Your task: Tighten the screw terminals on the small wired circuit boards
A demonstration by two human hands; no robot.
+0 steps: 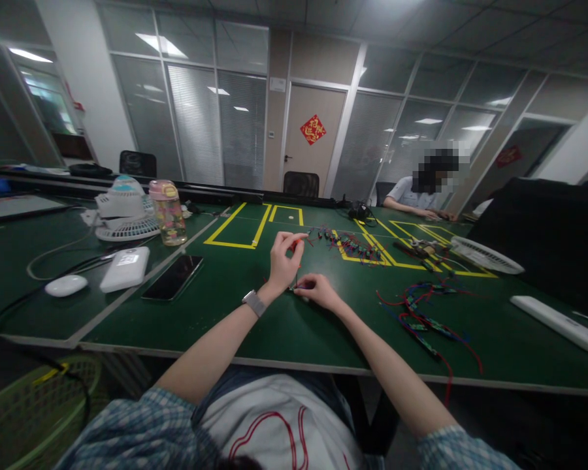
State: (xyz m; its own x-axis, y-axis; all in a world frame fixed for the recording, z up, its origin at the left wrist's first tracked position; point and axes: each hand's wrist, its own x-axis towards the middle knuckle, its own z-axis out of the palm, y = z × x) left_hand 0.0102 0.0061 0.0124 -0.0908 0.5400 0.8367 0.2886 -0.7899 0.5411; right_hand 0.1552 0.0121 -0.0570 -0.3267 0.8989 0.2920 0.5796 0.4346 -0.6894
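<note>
Far on my left lies a smooth white oval mouse (65,284), then a flat white plastic box (125,268) and a white table fan (126,215) lying on its back. Next to the fan stands a clear plastic bottle with a pink lid (167,213). A shiny black phone (173,277) lies flat on the soft green table mat (255,313).

My left hand (283,259) is lifted a little above the mat. Its thumb and first finger are pinched shut on a thin red wire (298,242), and the other fingers are curled. My right hand (316,290) rests low on the mat just beside it, with its fingers nipped on a tiny dark part (294,286) that is too small for me to tell what it is. The wire and the part sit right between my two hands, in the middle of the table.

I think I am joining the wire to the little part. The next bit needs slow, small, careful fingers, because both things are thin and bendy.

Farther right are yellow tape squares (235,228), a row of small wired pieces (353,245), and a messy bunch of red and blue wires (424,316). Another person (421,192) sits across the table. A long white plastic bar (558,323) lies on the far right.
</note>
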